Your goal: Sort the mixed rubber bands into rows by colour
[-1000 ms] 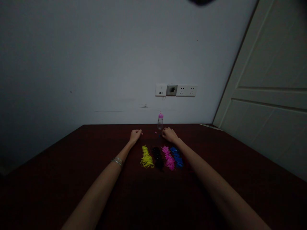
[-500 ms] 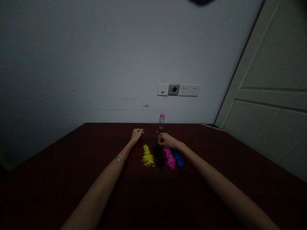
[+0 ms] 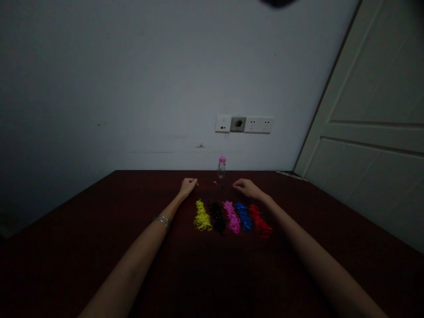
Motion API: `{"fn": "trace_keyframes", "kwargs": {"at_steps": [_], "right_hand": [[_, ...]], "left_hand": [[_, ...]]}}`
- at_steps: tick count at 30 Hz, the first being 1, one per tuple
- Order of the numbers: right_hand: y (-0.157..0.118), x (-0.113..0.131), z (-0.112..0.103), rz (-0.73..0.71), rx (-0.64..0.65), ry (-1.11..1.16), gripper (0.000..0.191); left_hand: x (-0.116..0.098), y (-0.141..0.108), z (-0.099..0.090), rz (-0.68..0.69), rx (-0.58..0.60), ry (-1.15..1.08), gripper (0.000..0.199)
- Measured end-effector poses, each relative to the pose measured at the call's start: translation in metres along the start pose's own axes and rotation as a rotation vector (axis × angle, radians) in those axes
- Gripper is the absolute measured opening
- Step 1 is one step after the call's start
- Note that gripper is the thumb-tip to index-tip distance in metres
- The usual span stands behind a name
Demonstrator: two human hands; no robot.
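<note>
head view: five band piles (image 3: pixel 232 216), one bottle (image 3: pixel 221 166); left hand (image 3: pixel 187 186) clenched, right hand (image 3: pixel 247 188) released.

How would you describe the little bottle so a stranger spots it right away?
Find the white socket strip on the wall; just below it, at the dark red table's far edge, stands the small clear bottle. It alone is upright, with a pink cap.
</note>
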State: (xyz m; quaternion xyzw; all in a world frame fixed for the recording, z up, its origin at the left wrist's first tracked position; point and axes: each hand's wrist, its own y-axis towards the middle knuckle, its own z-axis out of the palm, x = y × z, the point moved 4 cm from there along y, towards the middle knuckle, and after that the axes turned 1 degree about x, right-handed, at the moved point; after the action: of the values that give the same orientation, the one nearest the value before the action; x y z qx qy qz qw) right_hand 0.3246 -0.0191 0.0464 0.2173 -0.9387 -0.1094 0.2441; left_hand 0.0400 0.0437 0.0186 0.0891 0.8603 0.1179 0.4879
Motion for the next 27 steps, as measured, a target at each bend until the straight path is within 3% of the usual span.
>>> {"fn": "trace_keyframes", "kwargs": {"at_steps": [4,8,14,22,27], "right_hand": [[-0.018,-0.051,-0.002,0.165,-0.132,-0.093,0.031],[-0.030,-0.076,0.007,0.195,-0.216,-0.100,0.032],[-0.031,-0.075,0.009,0.195,-0.267,-0.056,0.029],[-0.032,-0.073,0.009,0.201,-0.250,-0.078,0.028],[-0.031,-0.074,0.011,0.196,-0.246,-0.079,0.027]], "left_hand": [[0.001,0.003,0.004,0.018,0.040,0.004,0.036],[0.000,0.005,0.011,0.047,0.111,0.194,0.026],[-0.023,0.003,0.028,0.161,0.238,0.476,0.022],[-0.071,0.000,0.071,0.385,0.400,0.646,0.023],[-0.085,-0.002,0.093,0.462,0.449,0.862,0.026]]}}
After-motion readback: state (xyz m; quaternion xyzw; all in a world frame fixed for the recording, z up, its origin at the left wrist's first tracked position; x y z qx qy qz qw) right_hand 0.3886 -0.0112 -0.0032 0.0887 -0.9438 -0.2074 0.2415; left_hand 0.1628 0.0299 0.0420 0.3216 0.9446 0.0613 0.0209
